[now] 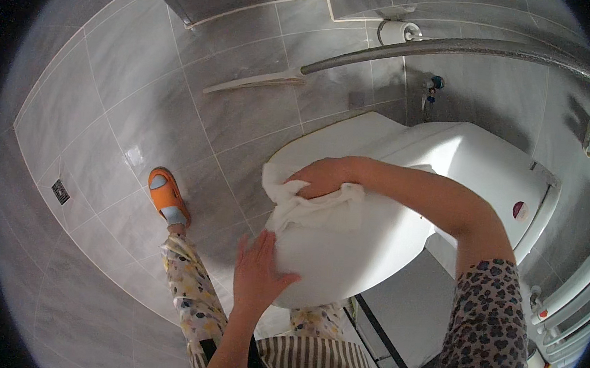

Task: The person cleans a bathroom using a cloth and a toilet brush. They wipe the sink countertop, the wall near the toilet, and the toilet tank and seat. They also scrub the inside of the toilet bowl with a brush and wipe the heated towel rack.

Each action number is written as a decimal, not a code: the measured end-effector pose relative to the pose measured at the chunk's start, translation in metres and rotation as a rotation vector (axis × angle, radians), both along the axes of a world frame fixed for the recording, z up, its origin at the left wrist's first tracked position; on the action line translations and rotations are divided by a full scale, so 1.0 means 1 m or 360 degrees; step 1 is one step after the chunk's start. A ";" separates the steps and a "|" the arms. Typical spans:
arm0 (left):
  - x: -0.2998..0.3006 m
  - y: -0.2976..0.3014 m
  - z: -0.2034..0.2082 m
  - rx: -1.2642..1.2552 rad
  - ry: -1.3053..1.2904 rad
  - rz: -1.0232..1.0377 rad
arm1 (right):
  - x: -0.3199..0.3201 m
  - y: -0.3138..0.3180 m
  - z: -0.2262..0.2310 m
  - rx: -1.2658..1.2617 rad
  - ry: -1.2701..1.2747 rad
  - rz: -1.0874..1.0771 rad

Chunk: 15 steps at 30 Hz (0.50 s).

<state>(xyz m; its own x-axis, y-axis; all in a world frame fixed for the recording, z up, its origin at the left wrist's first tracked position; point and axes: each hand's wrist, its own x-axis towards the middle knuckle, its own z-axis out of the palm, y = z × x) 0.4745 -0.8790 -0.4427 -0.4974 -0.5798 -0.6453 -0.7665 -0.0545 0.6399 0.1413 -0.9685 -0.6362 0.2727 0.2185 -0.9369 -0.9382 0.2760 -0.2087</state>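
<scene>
floor (pixel 143 112) extends left of toilet (pixel 361 260) edge; left hand (pixel 259 275), fingers spread, at that edge; right hand (pixel 328 176) gripping cloth (pixel 320 213), long axis slanting lower-left to upper-right

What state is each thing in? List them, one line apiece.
White cloth: crumpled, spread on the toilet lid
Toilet lid: down
Right hand: holding the cloth against the lid
Left hand: empty, fingers extended, at the lid's edge
Orange slipper: worn on the left foot
Wall valve: open or shut, cannot tell
</scene>
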 end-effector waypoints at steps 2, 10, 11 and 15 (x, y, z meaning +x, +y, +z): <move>0.015 -0.007 0.001 0.0176 -0.0105 -0.0083 | -0.008 -0.001 0.002 -0.0022 -0.0076 0.0031; 0.062 0.000 -0.016 0.0540 0.0165 -0.0032 | -0.122 0.005 -0.015 -0.0369 0.0564 0.0281; 0.061 0.002 -0.017 0.0521 0.0206 0.0007 | -0.140 0.010 -0.021 -0.0416 0.0736 0.0334; 0.061 0.001 -0.015 0.0521 0.0196 0.0010 | -0.133 0.025 -0.070 -0.0470 0.0948 0.0444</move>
<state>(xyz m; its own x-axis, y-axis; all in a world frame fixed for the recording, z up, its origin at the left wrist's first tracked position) 0.5357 -0.8778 -0.4573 -0.5801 -0.3552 -0.7330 -0.6837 -0.2769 0.6752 0.0080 -0.9432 -0.7064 -0.3318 -0.0800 -0.9400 -0.9433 0.0207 0.3312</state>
